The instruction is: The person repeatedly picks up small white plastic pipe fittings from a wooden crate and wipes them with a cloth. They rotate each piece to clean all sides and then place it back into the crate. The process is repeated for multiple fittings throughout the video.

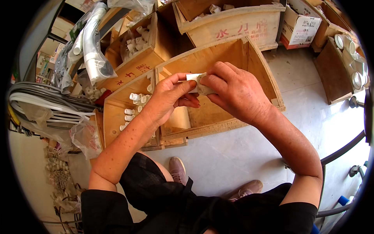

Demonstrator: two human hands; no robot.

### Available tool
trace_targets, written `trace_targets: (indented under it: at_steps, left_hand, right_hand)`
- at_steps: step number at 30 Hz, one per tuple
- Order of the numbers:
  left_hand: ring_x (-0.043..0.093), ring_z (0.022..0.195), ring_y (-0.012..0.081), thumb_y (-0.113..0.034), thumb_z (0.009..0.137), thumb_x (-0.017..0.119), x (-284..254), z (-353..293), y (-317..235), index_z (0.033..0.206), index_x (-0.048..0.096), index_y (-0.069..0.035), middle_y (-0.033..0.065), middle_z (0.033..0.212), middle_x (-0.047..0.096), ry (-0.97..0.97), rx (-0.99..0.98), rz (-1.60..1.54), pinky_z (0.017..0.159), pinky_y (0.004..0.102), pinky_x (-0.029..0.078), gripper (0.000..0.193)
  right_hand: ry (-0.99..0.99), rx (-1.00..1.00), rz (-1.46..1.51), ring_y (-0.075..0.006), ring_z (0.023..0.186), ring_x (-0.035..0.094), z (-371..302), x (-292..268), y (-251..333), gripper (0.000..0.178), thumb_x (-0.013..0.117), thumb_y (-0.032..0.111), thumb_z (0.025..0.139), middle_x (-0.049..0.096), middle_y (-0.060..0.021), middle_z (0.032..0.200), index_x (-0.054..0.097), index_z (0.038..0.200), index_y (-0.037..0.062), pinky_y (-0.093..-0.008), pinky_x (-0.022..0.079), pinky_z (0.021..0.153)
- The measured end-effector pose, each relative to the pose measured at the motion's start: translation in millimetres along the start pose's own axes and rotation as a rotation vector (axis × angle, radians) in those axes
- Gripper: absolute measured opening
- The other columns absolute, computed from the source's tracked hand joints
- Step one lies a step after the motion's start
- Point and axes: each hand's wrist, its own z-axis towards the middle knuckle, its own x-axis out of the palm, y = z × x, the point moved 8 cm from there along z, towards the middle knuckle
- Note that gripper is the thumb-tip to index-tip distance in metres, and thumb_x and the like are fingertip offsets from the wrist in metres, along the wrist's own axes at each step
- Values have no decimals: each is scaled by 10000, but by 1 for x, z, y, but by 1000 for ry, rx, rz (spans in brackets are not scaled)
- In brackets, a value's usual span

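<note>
**White plastic piece (193, 77) gripped in two hands above a wooden crate (210, 129)**

From my remote seat I see the piece raised between both hands, over the crate. The left hand (167, 95) is clamped on it, thumb across its near side. The right hand (237, 87) pinches a tan cloth-like wad (203, 87) against the piece's right end; the fingers hide its exact shape. Left of my grip and lower, white pipe fittings (134, 97) sit in a wooden box (113, 117). Farther left lie coils of grey and white tubing (46, 99). Nearer the body, two shoes (177, 168) rest on the floor (210, 156).
</note>
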Motion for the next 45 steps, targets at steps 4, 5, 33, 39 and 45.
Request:
trace_targets:
  at_steps: [4, 5, 33, 39, 45]
  left_hand:
    - [678, 738, 184, -271, 947, 630, -3, -1, -3, 1130, 544, -6, 131, 929, 639, -15, -21, 41, 678, 334, 592, 333]
    - [678, 740, 183, -273, 959, 610, -4, -2, -3, 1126, 542, -13, 130, 917, 641, -20, -31, 56, 674, 337, 589, 317]
    - [638, 563, 171, -390, 917, 667, -7, -2, 0, 1024, 532, -11, 121, 789, 636, -39, -39, 152, 529, 262, 523, 416]
    - [636, 586, 168, -400, 963, 582, -3, -2, -1, 1023, 540, -16, 127, 787, 643, -63, -36, 153, 562, 301, 559, 391]
    - [628, 568, 181, -435, 945, 590, -4, -2, 9, 1041, 559, 0, 114, 758, 642, -57, -132, -3, 547, 329, 564, 447]
  right_hand:
    - [24, 29, -82, -240, 894, 590, -7, 3, -20, 207, 695, 107, 727, 549, -51, 938, 602, 911, 94, -367, 533, 717]
    - [46, 48, -125, -240, 893, 590, -10, 4, -27, 200, 694, 107, 729, 549, -51, 934, 606, 908, 92, -367, 531, 715]
    - [22, 130, 13, -261, 936, 598, -10, 1, -30, 244, 712, 105, 739, 554, -69, 959, 607, 957, 70, -374, 526, 747]
    - [-26, 85, 55, -275, 940, 596, -6, -12, -20, 293, 727, 102, 726, 559, -73, 984, 600, 989, 86, -384, 525, 767]
    - [-22, -17, 57, -260, 889, 596, -5, -1, -6, 328, 741, 76, 667, 553, -56, 942, 613, 969, 91, -371, 526, 730]
